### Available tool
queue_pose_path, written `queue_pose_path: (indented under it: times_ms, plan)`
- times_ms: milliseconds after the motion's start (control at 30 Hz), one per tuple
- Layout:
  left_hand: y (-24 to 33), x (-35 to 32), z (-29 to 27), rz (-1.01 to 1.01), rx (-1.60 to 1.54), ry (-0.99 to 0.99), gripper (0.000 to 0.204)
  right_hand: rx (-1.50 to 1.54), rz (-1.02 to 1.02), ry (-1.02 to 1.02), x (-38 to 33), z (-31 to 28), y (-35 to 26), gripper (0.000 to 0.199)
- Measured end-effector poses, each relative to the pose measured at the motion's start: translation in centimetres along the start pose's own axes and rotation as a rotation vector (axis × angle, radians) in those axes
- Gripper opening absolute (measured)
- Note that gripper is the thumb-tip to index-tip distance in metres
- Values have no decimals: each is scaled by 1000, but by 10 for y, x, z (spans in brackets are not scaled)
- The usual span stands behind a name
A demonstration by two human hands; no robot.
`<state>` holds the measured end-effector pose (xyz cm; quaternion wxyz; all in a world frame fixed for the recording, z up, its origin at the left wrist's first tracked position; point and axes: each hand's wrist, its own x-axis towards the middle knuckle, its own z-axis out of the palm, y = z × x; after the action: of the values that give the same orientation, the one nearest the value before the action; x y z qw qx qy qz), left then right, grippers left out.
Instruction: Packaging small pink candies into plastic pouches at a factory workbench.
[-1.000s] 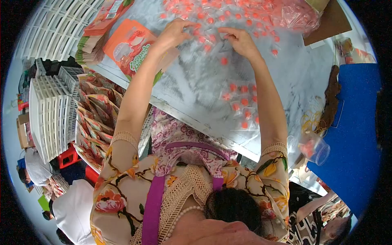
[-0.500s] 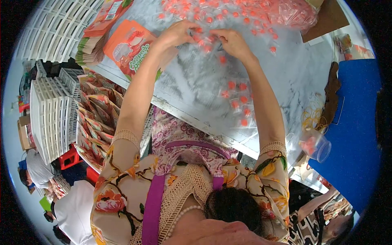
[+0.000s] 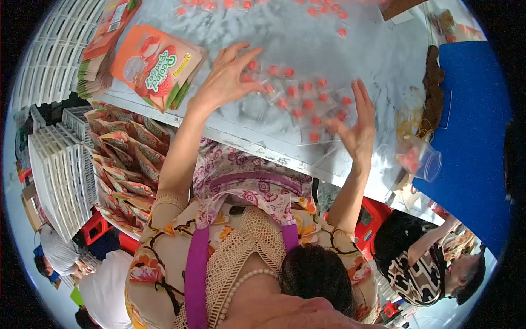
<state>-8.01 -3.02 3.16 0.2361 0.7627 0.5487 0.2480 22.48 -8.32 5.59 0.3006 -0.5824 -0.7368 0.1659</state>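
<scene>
On the pale marbled table (image 3: 241,123), several small red sweets in clear square wrappers (image 3: 308,103) lie in a loose cluster between my hands. My left hand (image 3: 226,79) is open at the cluster's left side, thumb and fingers spread, its thumb tip close to the nearest sweets. At the right side my right hand (image 3: 357,129) is open too, fingers up and thumb reaching toward the packets. Whether either thumb touches a wrapper I cannot tell. Beside my left hand lies a stack of flat orange printed pouches (image 3: 148,68).
More wrapped sweets (image 3: 323,10) lie at the far edge. Another pouch pile (image 3: 101,49) and white plastic crates (image 3: 60,175) are at left, near upright filled pouches (image 3: 129,159). A clear plastic cup (image 3: 430,164) and a blue panel (image 3: 471,137) stand right. Other people sit behind.
Both hands have come back toward me and moved apart, with fingers spread. Sweets from the far side now join those near the front edge. The view has shifted, so the far pile shows less.
</scene>
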Motion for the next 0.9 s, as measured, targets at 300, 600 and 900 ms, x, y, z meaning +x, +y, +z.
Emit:
queue_pose_path:
  times_ms: [300, 600, 900]
  plan:
    - [30, 20, 71, 277, 110, 78, 56, -181, -67, -115, -8, 47, 7, 130]
    - [65, 34, 89, 258, -410, 92, 35, 25, -187, 10, 17, 89, -1, 115]
    - [61, 33, 95, -367, -1686, 271, 47, 80, -290, -18, 36, 90, -3, 69]
